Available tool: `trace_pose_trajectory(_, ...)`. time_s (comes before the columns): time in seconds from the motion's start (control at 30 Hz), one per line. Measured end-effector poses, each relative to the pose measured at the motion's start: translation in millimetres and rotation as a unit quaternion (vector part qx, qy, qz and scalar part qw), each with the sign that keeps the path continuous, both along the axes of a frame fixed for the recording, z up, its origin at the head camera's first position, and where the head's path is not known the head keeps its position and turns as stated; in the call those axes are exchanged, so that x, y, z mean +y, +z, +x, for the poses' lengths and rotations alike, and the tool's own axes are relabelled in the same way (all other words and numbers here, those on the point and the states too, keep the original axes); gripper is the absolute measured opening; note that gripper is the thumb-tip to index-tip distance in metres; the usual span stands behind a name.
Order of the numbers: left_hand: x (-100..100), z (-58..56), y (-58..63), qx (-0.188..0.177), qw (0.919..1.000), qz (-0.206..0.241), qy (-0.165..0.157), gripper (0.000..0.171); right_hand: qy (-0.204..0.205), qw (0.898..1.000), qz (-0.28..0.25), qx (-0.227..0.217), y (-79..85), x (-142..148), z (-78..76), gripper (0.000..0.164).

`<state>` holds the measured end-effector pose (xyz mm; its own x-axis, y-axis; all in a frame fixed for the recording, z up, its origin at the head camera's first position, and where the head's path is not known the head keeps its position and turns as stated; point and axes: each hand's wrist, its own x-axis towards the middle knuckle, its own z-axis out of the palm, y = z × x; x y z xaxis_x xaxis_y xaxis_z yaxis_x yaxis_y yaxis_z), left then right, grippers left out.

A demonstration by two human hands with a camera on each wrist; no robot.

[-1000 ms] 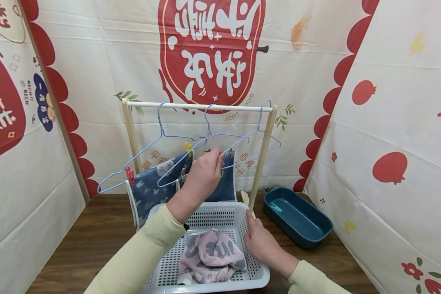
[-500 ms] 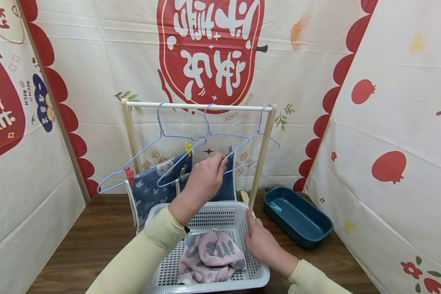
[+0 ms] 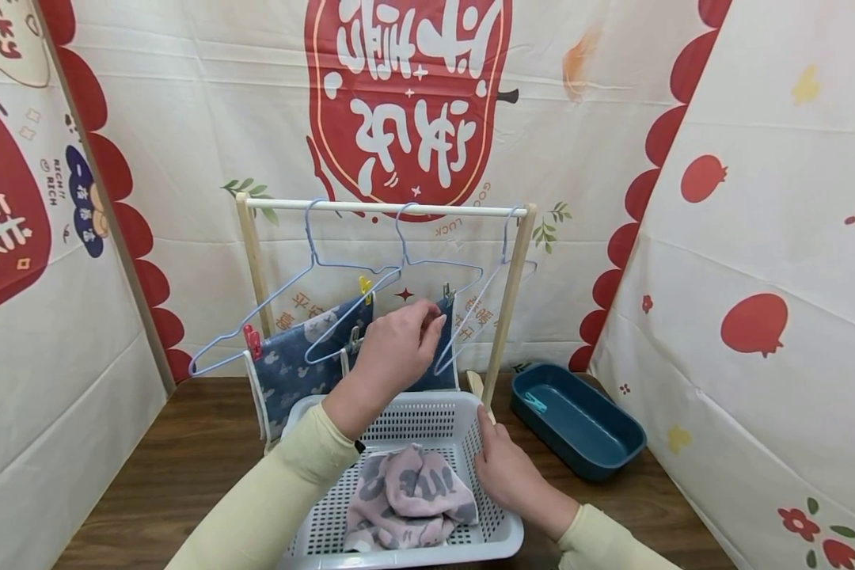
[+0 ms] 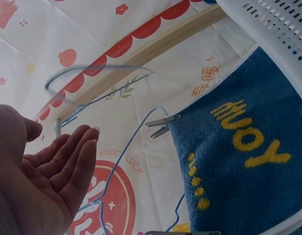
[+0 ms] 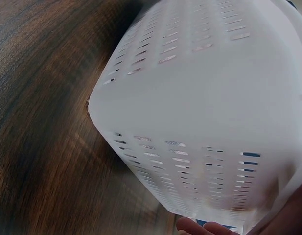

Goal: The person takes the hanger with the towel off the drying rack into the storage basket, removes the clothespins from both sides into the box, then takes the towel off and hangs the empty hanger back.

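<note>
My left hand (image 3: 397,344) is raised over the basket with relaxed fingers, holding nothing. Just beyond its fingertips, a blue wire hanger (image 3: 505,245) dangles from the rod's right end with no cloth on it. The middle hanger (image 3: 404,241) carries a dark blue towel (image 4: 239,147) with yellow letters, pinned by grey clothespins (image 4: 163,125) and partly hidden by my hand. My right hand (image 3: 509,471) grips the right rim of a white perforated basket (image 3: 399,559). Inside lies a crumpled pink and grey towel (image 3: 416,495).
The left hanger (image 3: 313,257) bears a blue patterned towel (image 3: 292,380) with red (image 3: 252,340) and yellow (image 3: 366,289) clothespins. A wooden rack with a white rod (image 3: 356,206) stands behind the basket. At right sits a teal tray (image 3: 598,435) holding a light blue clothespin (image 3: 534,402).
My left hand has let go of the right hanger, which has swung and turned on the rod. My right hand stays on the basket.
</note>
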<state>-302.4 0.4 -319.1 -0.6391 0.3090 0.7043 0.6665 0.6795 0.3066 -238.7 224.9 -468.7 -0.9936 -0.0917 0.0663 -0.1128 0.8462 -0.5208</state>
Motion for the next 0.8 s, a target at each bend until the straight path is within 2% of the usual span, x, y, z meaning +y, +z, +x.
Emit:
trace_pose_trajectory(0.27,-19.7,5.6,0.8,0.013,0.9999,0.005,-0.009,0.016,0.000,1.000,-0.011,-0.007,-0.7,1.0,0.7,0.073)
trace_pose_trajectory(0.43,-41.8,11.5,9.8,0.015,0.9990,0.019,-0.037,0.015,-0.002,1.000,-0.009,-0.007,1.2,0.4,1.1,0.073)
trace_pose_trajectory(0.57,-63.2,12.9,17.6,0.020,0.9977,0.046,-0.045,0.016,-0.004,1.000,-0.006,-0.007,2.0,-0.5,1.1,0.074)
trace_pose_trajectory(0.7,-85.8,8.7,19.1,0.018,0.9968,0.071,-0.032,0.020,-0.004,1.000,0.001,-0.003,1.1,-0.9,0.3,0.075)
trace_pose_trajectory(0.8,-101.2,5.1,15.6,-0.006,0.9963,0.084,-0.013,0.028,-0.005,1.000,0.003,-0.002,0.2,-1.2,-0.3,0.075)
